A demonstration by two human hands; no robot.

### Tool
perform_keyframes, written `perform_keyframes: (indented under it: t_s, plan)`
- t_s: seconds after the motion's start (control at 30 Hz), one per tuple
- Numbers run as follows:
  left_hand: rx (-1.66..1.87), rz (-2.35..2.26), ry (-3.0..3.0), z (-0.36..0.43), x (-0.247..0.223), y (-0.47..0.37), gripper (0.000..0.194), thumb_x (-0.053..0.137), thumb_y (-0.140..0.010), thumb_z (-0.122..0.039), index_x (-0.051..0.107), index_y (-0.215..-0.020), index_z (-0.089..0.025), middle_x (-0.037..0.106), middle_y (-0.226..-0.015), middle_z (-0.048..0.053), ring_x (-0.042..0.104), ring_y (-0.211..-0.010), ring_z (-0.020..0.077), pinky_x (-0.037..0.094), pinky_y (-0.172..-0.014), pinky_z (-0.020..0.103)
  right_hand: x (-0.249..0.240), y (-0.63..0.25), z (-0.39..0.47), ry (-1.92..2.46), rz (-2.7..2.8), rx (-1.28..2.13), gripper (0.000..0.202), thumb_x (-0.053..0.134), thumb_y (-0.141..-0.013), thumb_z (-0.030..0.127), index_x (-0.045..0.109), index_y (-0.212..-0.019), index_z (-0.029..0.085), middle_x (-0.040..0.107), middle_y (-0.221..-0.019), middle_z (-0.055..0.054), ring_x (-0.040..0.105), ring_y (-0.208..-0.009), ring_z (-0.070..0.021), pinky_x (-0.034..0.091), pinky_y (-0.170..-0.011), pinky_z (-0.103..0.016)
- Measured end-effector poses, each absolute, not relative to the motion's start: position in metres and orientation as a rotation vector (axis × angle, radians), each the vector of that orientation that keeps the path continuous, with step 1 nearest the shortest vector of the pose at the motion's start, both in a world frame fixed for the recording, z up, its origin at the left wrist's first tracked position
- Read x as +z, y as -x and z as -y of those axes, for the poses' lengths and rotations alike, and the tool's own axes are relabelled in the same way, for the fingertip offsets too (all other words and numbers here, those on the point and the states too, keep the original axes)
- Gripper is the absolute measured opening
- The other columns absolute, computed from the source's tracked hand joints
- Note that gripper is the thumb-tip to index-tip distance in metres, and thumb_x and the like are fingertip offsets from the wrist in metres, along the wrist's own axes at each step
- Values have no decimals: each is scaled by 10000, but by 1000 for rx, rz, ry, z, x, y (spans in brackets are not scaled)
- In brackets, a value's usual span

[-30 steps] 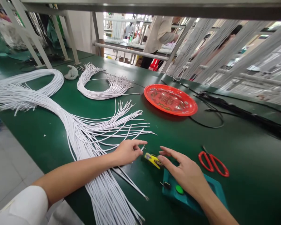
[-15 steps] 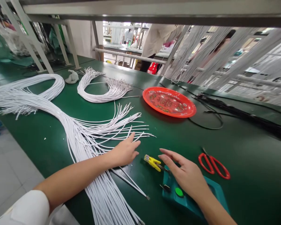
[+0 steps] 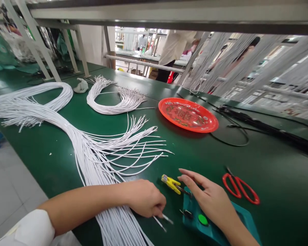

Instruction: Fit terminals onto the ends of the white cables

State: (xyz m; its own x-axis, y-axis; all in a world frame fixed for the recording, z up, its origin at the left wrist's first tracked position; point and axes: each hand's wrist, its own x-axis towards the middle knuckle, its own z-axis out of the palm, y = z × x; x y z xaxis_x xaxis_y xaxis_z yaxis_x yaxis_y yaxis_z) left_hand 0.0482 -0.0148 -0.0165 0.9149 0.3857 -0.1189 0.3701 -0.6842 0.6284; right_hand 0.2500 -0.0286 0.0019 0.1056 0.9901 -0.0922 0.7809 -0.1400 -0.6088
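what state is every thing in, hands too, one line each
Left hand, fingers curled on wire ends
Right hand, open, above teal box
White wires, loose ends fanned out
Coiled bundle, bent in a U
Red tray, lying patterned side up
Scissors, lying flat, handles apart
Green button, uncovered, cannot tell if pressed
Black cables, bunched lengthwise

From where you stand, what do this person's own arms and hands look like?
The left arm wears a white sleeve that ends near the elbow, leaving the left forearm uncovered. The right forearm is bare too; its sleeve is out of view. The left hand and right hand are gloveless, and no watch or bracelet shows.
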Motion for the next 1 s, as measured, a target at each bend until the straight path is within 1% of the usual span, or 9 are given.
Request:
perform_keyframes:
  t_s: [0.1, 0.23, 0.37, 0.5, 0.63, 0.73, 0.87, 0.97, 1.0]
  plan:
    - [332, -775, -2145, 11, -15, -49, 145, 514, -775, -253, 645, -811, -202, 647, -718, 2, 554, -629, 117, 376, -566, 190, 0, -252, 29, 1963, 1723, 686, 457, 429, -723, 578, 674, -918, 246, 704, -875, -22, 639, -844, -221, 498, -730, -318]
    - [603, -1074, -1740, 5, -19, -51, 255, 503, -778, -357, 670, -860, -182, 651, -717, 10, 539, -610, 110, 382, -547, 189, 1, -252, 29, 1929, 1716, 715, 406, 438, -755, 519, 668, -933, 237, 707, -854, -20, 636, -859, -212, 500, -748, -307]
    - [662, -1096, -1611, 4, -22, -52, 250, 511, -761, -345, 671, -835, -168, 650, -717, 14, 530, -602, 109, 390, -545, 194, 8, -247, 29, 1828, 1747, 675, 324, 505, -731, 465, 686, -857, 228, 702, -872, -32, 637, -854, -212, 501, -762, -308]
    - [661, -1076, -1646, 7, -21, -52, 239, 490, -775, -315, 665, -848, -169, 645, -714, 12, 527, -603, 106, 397, -560, 192, 14, -235, 31, 1607, 1931, 494, 238, 521, -744, 407, 687, -765, 238, 692, -826, -31, 634, -778, -185, 511, -721, -301]
    - [690, -1045, -1748, 9, -18, -51, 208, 484, -773, -249, 669, -839, -180, 654, -770, 15, 542, -671, 113, 408, -631, 197, 16, -226, 31, 1422, 2191, 275, 189, 518, -771, 350, 682, -757, 260, 669, -814, -31, 605, -795, -177, 501, -721, -313]
    - [739, -988, -1718, 8, -17, -51, 193, 481, -757, -193, 666, -806, -170, 643, -748, 13, 536, -668, 109, 410, -642, 202, 21, -225, 30, 1350, 2282, 236, 169, 520, -777, 319, 676, -760, 256, 660, -797, -32, 595, -790, -171, 495, -715, -304]
    - [806, -819, -1343, 5, -16, -52, 160, 511, -747, -222, 635, -761, -121, 593, -655, 17, 500, -579, 87, 416, -590, 205, 25, -219, 31, 1417, 2066, 416, 170, 548, -747, 362, 661, -699, 244, 658, -771, -36, 602, -755, -177, 498, -697, -302]
    - [860, -720, -1118, 1, -15, -51, 246, 585, -715, -340, 608, -731, -96, 568, -628, 22, 492, -571, 81, 414, -594, 216, 16, -202, 34, 1536, 1596, 734, 204, 597, -699, 402, 644, -685, 204, 649, -746, -39, 605, -661, -164, 506, -617, -279]
    - [871, -707, -1081, 0, -15, -50, 288, 603, -699, -380, 603, -727, -94, 566, -628, 21, 491, -569, 79, 410, -593, 216, 10, -195, 35, 1545, 1392, 851, 220, 612, -687, 407, 643, -723, 192, 647, -726, -33, 604, -642, -159, 507, -611, -280]
